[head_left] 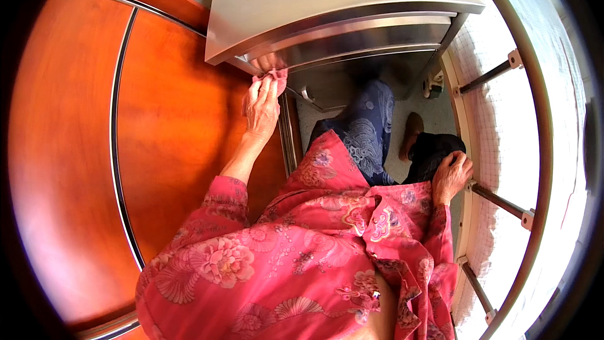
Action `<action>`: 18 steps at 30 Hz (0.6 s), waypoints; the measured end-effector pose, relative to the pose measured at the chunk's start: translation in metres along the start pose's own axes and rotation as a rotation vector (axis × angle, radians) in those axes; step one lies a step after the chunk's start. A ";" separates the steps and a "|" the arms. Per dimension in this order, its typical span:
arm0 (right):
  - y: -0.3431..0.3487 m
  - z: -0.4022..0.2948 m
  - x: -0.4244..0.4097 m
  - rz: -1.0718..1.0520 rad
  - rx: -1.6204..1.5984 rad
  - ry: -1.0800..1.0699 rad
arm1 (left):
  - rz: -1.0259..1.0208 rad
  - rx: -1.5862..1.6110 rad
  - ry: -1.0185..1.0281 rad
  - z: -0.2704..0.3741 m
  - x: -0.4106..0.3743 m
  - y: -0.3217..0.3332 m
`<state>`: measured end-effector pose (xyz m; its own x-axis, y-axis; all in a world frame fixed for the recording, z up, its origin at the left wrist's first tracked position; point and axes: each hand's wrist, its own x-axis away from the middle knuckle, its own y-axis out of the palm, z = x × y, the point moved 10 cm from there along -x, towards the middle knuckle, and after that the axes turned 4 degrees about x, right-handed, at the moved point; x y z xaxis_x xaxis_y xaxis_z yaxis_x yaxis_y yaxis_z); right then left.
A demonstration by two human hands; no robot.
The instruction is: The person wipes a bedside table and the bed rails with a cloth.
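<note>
My left hand (264,101) presses a pink cloth (281,81) against the left end of the drawer front of a stainless steel cabinet (344,42). The cloth is bunched under the fingers and part of it hangs beside the palm. Its reflection shows in the shiny metal. Near the railing on the right, my right hand (453,172) rests by my knee with its fingers curled over the dark trouser cloth (432,151). Whether those fingers grip the fabric cannot be told. Below the drawer, the cabinet's lower front (325,87) has a small handle (306,94).
Orange-brown wood panels (174,104) with metal strips stand close on the left. A curved metal railing (542,118) with short crossbars runs along the right, beside white netting. A caster (432,86) sits under the cabinet's right side, and my shoe (413,127) is on the grey floor.
</note>
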<state>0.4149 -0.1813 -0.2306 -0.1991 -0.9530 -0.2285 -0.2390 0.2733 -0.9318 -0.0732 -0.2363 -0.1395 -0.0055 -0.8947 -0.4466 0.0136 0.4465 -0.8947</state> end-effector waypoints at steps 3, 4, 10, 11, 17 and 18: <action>0.004 0.002 0.000 -0.015 0.018 0.008 | -0.054 0.255 -0.403 -0.025 0.013 0.007; 0.004 0.006 0.002 -0.023 0.030 0.028 | -0.076 0.433 -0.661 -0.028 0.010 0.000; 0.002 0.000 0.001 -0.020 -0.032 0.023 | 0.290 0.172 0.235 0.071 -0.074 -0.103; 0.001 -0.001 0.000 -0.030 -0.039 0.028 | 0.278 0.125 0.299 0.072 -0.084 -0.095; 0.000 0.003 0.002 -0.008 -0.028 0.025 | 0.322 -0.102 0.361 0.051 -0.071 -0.061; 0.001 0.001 0.002 -0.018 -0.035 0.023 | 0.340 -0.082 0.338 0.040 -0.060 -0.062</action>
<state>0.4152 -0.1836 -0.2319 -0.2162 -0.9547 -0.2044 -0.2756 0.2605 -0.9253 -0.0342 -0.2105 -0.0565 -0.3390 -0.6507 -0.6795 -0.0082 0.7243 -0.6895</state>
